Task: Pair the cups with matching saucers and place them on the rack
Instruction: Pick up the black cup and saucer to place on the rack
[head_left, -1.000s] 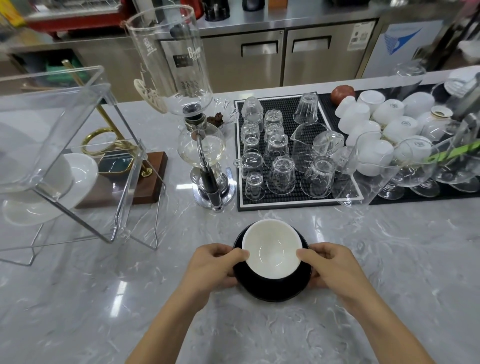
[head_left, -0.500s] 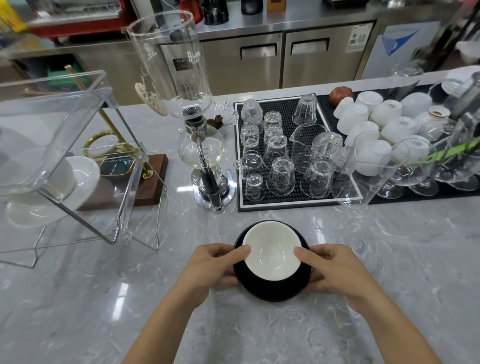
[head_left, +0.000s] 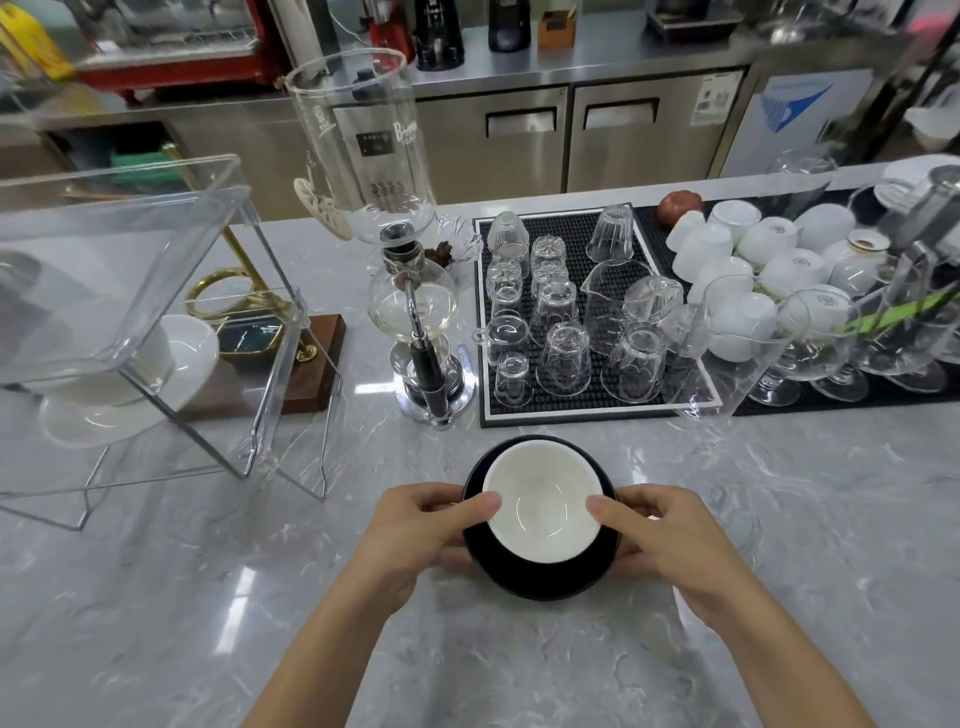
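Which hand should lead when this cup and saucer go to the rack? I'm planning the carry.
Left, probably. The rack stands to the person's left, nearer the left hand. Both hands grip the black saucer under the cup; the right hand would reach across.

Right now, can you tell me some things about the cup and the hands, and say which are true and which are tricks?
1. The cup is white inside and sits on a black saucer. True.
2. Only one hand touches the saucer. False: the left hand and the right hand both grip it.
3. The clear rack at the left already holds a white cup and saucer. True.
4. The glasses on the black mat stand mouth up. False: they are upside down.
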